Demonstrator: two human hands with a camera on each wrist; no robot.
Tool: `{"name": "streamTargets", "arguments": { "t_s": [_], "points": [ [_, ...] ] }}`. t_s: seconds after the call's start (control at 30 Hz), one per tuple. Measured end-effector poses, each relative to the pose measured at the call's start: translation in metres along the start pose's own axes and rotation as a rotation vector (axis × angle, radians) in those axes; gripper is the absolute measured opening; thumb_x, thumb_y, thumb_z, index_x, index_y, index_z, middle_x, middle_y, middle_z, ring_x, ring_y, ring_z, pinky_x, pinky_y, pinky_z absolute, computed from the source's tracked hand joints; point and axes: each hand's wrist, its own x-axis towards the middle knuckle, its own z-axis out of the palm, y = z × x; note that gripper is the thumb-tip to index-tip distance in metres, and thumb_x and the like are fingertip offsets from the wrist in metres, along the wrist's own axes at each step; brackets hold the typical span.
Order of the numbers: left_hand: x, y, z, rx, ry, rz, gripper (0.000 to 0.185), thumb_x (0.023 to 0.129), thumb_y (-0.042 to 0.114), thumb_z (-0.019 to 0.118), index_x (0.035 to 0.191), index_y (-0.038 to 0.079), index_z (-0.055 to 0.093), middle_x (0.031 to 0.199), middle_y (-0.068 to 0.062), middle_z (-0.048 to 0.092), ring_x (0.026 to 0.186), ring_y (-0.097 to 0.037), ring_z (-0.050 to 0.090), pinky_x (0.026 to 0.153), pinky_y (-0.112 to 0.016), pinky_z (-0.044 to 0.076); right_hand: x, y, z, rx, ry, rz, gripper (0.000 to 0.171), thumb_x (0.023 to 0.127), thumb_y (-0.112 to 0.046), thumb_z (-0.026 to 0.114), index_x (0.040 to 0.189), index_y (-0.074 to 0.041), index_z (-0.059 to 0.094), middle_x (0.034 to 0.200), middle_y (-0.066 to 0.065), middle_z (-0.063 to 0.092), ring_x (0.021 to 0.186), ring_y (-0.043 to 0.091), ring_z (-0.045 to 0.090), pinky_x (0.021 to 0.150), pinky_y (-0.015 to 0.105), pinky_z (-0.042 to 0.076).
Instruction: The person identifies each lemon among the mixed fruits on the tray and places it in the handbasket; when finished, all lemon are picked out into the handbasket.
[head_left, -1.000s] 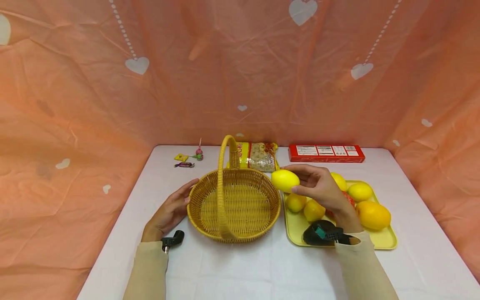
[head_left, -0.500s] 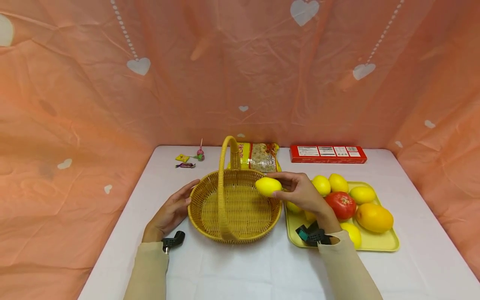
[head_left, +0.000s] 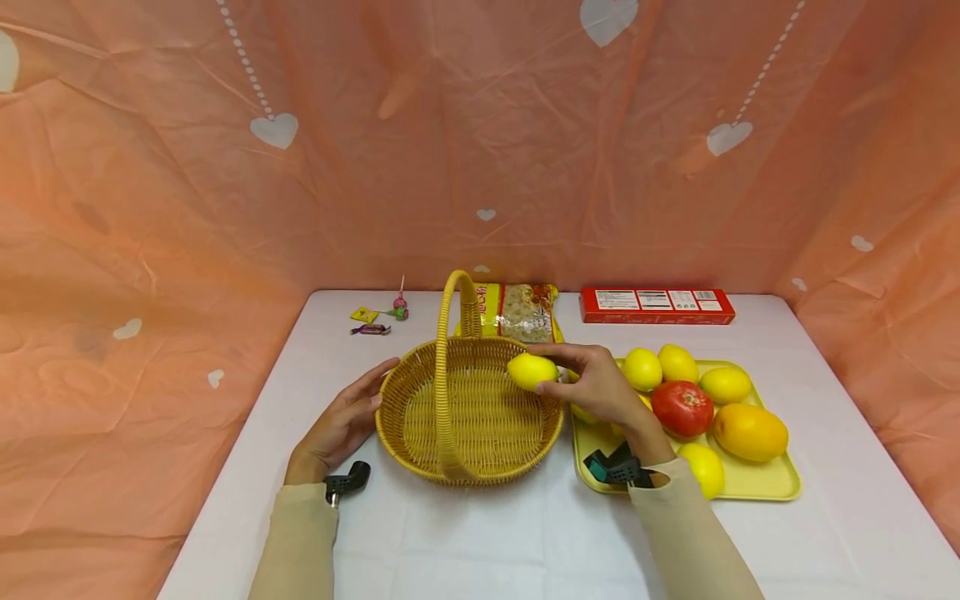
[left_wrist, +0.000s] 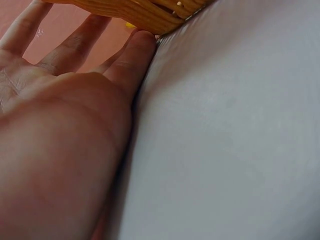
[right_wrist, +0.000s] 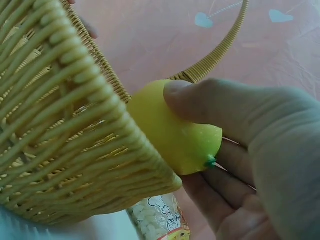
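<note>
A yellow lemon (head_left: 529,372) is pinched between the thumb and fingers of my right hand (head_left: 600,387), over the right rim of the wicker basket (head_left: 480,425). Its green stem tip shows in the right wrist view, where part of the lemon (right_wrist: 175,130) is behind the rim. My left hand (head_left: 341,425) touches the basket's left side; in the left wrist view, the hand (left_wrist: 65,100) has its fingers extended against the woven wall. The basket's tall handle (head_left: 442,383) arches over it, and no items show inside.
Right of the basket, a yellow tray (head_left: 765,487) holds several yellow fruits, a red round fruit (head_left: 682,409) and a large orange-yellow fruit (head_left: 750,433). Behind stand a snack bag (head_left: 525,312) and a red box (head_left: 656,307). Small candies (head_left: 371,330) lie back left.
My right hand has carried the lemon leftward from above the tray's edge to over the basket's right rim, slowing in the last half second. My left hand has stayed in place.
</note>
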Motion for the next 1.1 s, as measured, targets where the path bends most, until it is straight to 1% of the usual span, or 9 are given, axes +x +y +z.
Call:
{"name": "streamTargets", "arguments": {
  "t_s": [0.17, 0.3, 0.43, 0.5, 0.57, 0.7, 0.8, 0.97, 1.1],
  "points": [
    [0.000, 0.000, 0.000, 0.002, 0.001, -0.007, 0.061, 0.113, 0.006, 0.048, 0.172, 0.013, 0.034, 0.169, 0.001, 0.043, 0.147, -0.010, 0.052, 0.116, -0.029, 0.050, 0.000, -0.002, 0.001, -0.043, 0.010, 0.008, 0.047, 0.094, -0.014, 0.087, 0.140, -0.011, 0.076, 0.144, 0.006, 0.074, 0.134, 0.033, 0.071, 0.121, 0.064, 0.044],
    [0.000, 0.000, -0.001, 0.011, 0.003, -0.008, 0.062, 0.113, 0.006, 0.048, 0.173, 0.013, 0.033, 0.172, 0.000, 0.039, 0.149, -0.009, 0.050, 0.116, -0.028, 0.050, 0.000, -0.003, 0.000, -0.054, 0.006, 0.010, 0.047, 0.094, -0.014, 0.087, 0.140, -0.011, 0.076, 0.145, 0.006, 0.073, 0.134, 0.033, 0.071, 0.121, 0.063, 0.046],
    [0.000, 0.000, -0.001, 0.014, 0.008, -0.009, 0.063, 0.113, 0.007, 0.049, 0.173, 0.013, 0.033, 0.173, -0.001, 0.038, 0.149, -0.009, 0.051, 0.117, -0.028, 0.050, -0.002, -0.006, -0.004, 0.016, -0.011, -0.005, 0.048, 0.095, -0.012, 0.086, 0.141, -0.006, 0.074, 0.145, 0.013, 0.073, 0.136, 0.037, 0.069, 0.119, 0.060, 0.048],
    [0.000, 0.000, 0.000, 0.016, 0.008, -0.009, 0.063, 0.113, 0.007, 0.049, 0.173, 0.013, 0.033, 0.173, -0.001, 0.038, 0.149, -0.009, 0.051, 0.117, -0.028, 0.050, -0.005, -0.009, -0.009, 0.076, -0.019, -0.011, 0.048, 0.095, -0.009, 0.085, 0.141, -0.002, 0.073, 0.144, 0.018, 0.072, 0.137, 0.039, 0.068, 0.117, 0.057, 0.050],
    [0.000, 0.000, 0.000, 0.015, 0.007, -0.009, 0.062, 0.113, 0.007, 0.049, 0.173, 0.013, 0.034, 0.173, -0.001, 0.039, 0.148, -0.009, 0.052, 0.117, -0.028, 0.050, -0.009, -0.009, -0.017, 0.131, -0.023, -0.007, 0.048, 0.096, -0.006, 0.083, 0.142, 0.000, 0.071, 0.144, 0.023, 0.070, 0.136, 0.039, 0.068, 0.114, 0.049, 0.055],
    [0.000, 0.000, 0.000, 0.010, 0.006, -0.009, 0.062, 0.113, 0.006, 0.048, 0.173, 0.013, 0.034, 0.172, -0.001, 0.040, 0.148, -0.010, 0.052, 0.117, -0.028, 0.050, -0.018, -0.009, -0.036, 0.177, -0.019, 0.008, 0.046, 0.097, -0.004, 0.081, 0.142, 0.002, 0.070, 0.143, 0.027, 0.070, 0.131, 0.029, 0.073, 0.105, 0.030, 0.060],
    [0.000, 0.000, 0.000, 0.009, 0.008, -0.008, 0.062, 0.113, 0.006, 0.048, 0.173, 0.013, 0.034, 0.171, 0.000, 0.041, 0.148, -0.010, 0.052, 0.117, -0.029, 0.050, -0.029, -0.007, -0.056, 0.160, -0.007, 0.010, 0.045, 0.098, -0.003, 0.079, 0.142, 0.005, 0.069, 0.140, 0.021, 0.073, 0.127, 0.020, 0.075, 0.102, 0.024, 0.059],
    [-0.001, 0.001, 0.002, 0.008, 0.007, -0.005, 0.062, 0.113, 0.006, 0.048, 0.173, 0.013, 0.034, 0.171, 0.000, 0.042, 0.149, -0.011, 0.052, 0.117, -0.029, 0.050, -0.055, -0.002, -0.095, 0.075, 0.046, 0.001, 0.043, 0.101, 0.000, 0.075, 0.143, 0.005, 0.068, 0.135, -0.003, 0.078, 0.124, 0.008, 0.074, 0.100, 0.020, 0.058],
    [-0.001, 0.001, 0.003, 0.007, 0.010, -0.005, 0.062, 0.113, 0.006, 0.048, 0.173, 0.013, 0.034, 0.172, 0.000, 0.041, 0.149, -0.011, 0.051, 0.117, -0.029, 0.050, -0.077, 0.002, -0.122, 0.007, 0.113, 0.017, 0.042, 0.100, 0.004, 0.073, 0.142, 0.005, 0.069, 0.131, -0.013, 0.078, 0.119, 0.005, 0.076, 0.096, 0.018, 0.059]
  ]
}}
